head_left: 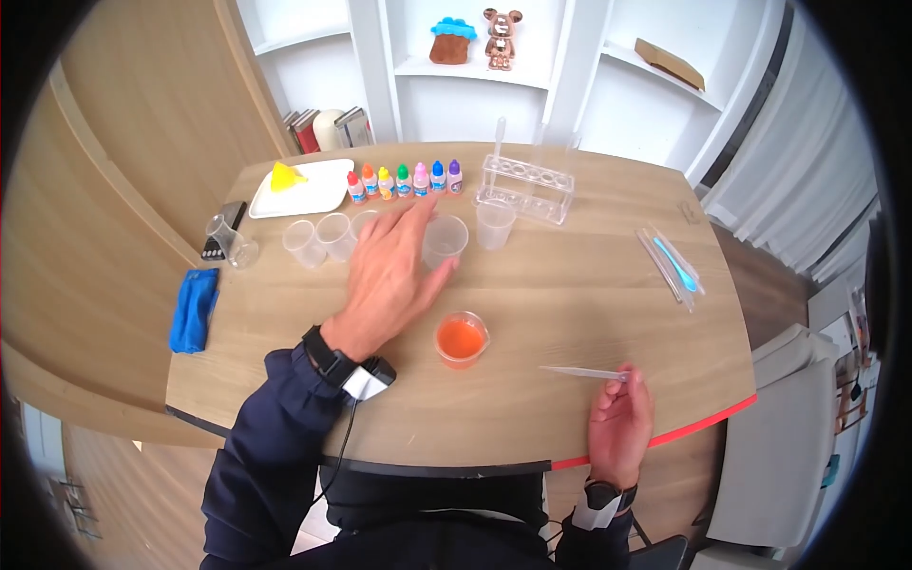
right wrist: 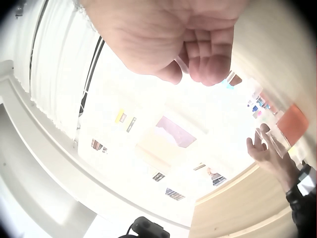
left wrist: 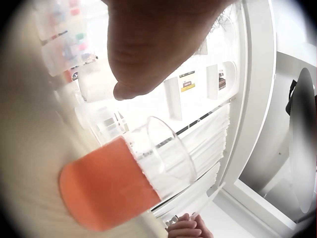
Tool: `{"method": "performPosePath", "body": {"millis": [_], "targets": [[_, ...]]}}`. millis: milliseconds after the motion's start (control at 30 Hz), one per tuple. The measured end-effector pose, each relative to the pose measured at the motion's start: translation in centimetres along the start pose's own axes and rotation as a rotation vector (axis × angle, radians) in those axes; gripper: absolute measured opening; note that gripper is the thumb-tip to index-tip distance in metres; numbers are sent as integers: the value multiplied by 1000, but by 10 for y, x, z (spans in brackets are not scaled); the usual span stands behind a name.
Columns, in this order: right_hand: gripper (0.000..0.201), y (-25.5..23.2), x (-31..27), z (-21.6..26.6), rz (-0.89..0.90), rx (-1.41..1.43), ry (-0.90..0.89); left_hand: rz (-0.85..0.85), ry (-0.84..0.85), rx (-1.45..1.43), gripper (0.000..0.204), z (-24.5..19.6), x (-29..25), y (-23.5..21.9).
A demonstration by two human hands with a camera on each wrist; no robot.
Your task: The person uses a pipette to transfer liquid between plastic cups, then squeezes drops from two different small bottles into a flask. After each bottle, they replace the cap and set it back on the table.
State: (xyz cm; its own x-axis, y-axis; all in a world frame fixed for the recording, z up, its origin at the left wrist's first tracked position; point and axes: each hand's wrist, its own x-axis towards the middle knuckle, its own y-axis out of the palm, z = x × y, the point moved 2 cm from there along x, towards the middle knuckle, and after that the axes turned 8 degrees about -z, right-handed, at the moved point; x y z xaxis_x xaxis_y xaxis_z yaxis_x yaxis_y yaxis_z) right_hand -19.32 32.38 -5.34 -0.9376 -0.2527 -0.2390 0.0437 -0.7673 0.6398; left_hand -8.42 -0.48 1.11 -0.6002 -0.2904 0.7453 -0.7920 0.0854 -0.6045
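My left hand (head_left: pixel 388 275) reaches over the table with fingers extended. Its thumb and index finger spread beside a clear plastic cup (head_left: pixel 448 237), overlapping its near left side in the head view. Just in front of me stands a glass beaker (head_left: pixel 462 339) of orange liquid; the left wrist view shows this beaker (left wrist: pixel 109 183) roughly two-thirds full, below the thumb. At the right front edge, my right hand (head_left: pixel 619 423) pinches a clear plastic dropper (head_left: pixel 575 371), its thin tip pointing left. Most of the dropper is hidden behind the fingers in the right wrist view.
Several colored dropper bottles (head_left: pixel 403 180) line the back, beside a white tray (head_left: pixel 328 202) with a yellow funnel (head_left: pixel 284 177). A clear test tube rack (head_left: pixel 528 188) stands right of them. More cups (head_left: pixel 304 243), a blue cloth (head_left: pixel 195 310) and wrapped stirrers (head_left: pixel 671 266) lie toward the sides.
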Motion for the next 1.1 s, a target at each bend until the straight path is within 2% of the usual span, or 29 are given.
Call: {"method": "performPosePath", "body": {"millis": [333, 633, 800, 900, 1000, 1100], "targets": [[25, -1, -1, 1, 69, -92, -1, 32, 86, 210, 73, 16, 17, 38], [27, -1, 0, 0, 71, -128, -11, 2, 77, 225, 76, 23, 11, 34], [26, -3, -1, -1, 53, -121, -18, -44, 25, 67, 78, 0, 4, -11], [26, -5, -2, 0, 46, -147, -5, 96, -109, -279, 83, -15, -19, -38], [27, -4, -3, 0, 63, -146, -12, 197, -180, -472, 92, -33, -38, -45], [28, -7, -2, -2, 73, -153, -20, 271, -210, -470, 106, -40, -50, -39]]}}
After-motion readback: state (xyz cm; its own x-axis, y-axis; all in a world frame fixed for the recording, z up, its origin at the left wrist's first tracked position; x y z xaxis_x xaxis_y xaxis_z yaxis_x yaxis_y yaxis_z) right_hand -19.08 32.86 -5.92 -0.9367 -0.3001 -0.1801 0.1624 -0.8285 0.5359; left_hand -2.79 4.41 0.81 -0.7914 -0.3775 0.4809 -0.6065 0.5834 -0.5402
